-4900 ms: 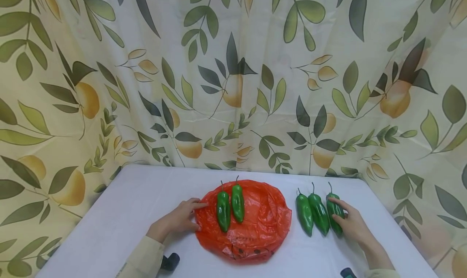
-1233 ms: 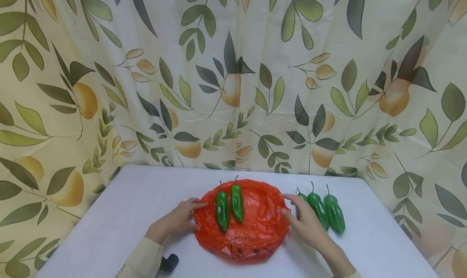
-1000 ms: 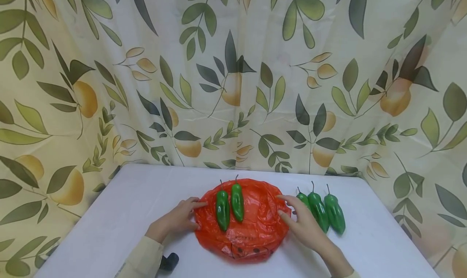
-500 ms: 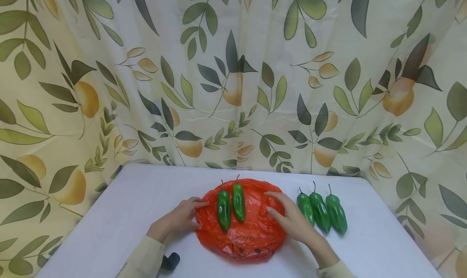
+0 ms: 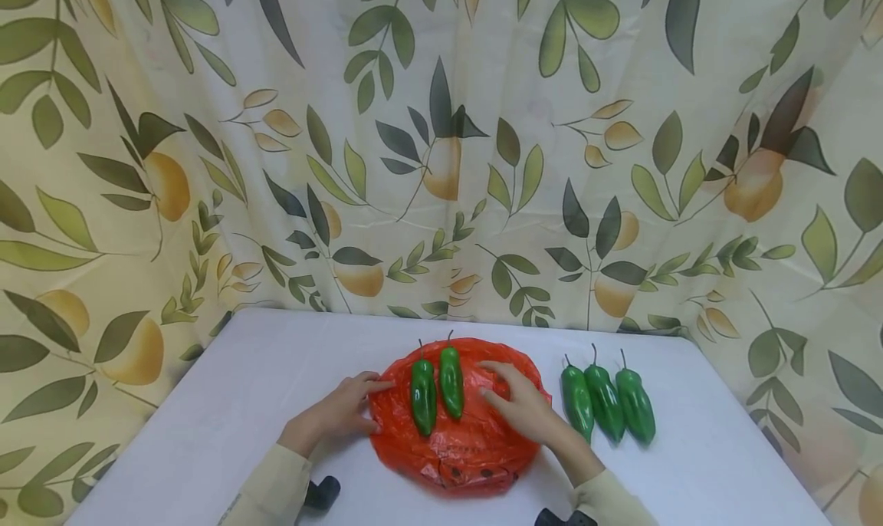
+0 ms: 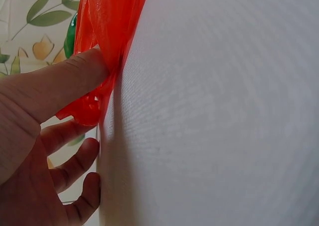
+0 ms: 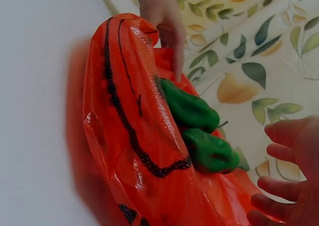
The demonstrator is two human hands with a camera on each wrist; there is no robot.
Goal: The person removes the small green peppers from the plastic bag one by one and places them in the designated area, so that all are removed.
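Note:
A red plastic bag (image 5: 483, 434), crumpled and marked with black print, lies spread on the white table. Two green chili peppers, one on the left (image 5: 423, 399) and one beside it (image 5: 451, 384), rest on its left half, stems away from me. My left hand (image 5: 338, 415) touches the bag's left edge, its thumb and index finger spread apart; the left wrist view has the thumb (image 6: 75, 81) against the red plastic. Over the bag's right half is my right hand (image 5: 527, 411), fingers apart and holding nothing; the right wrist view shows loosely bent fingers (image 7: 279, 186).
To the right of the bag three more green chili peppers (image 5: 605, 403) lie side by side on the white table (image 5: 704, 449). A patterned curtain (image 5: 483, 166) hangs behind the table. Black devices (image 5: 322, 495) sit at both wrists.
My right hand has left the rightmost pepper and moved leftward, past the other loose peppers, to over the bag. The left hand, the bag and the two peppers on it look unchanged.

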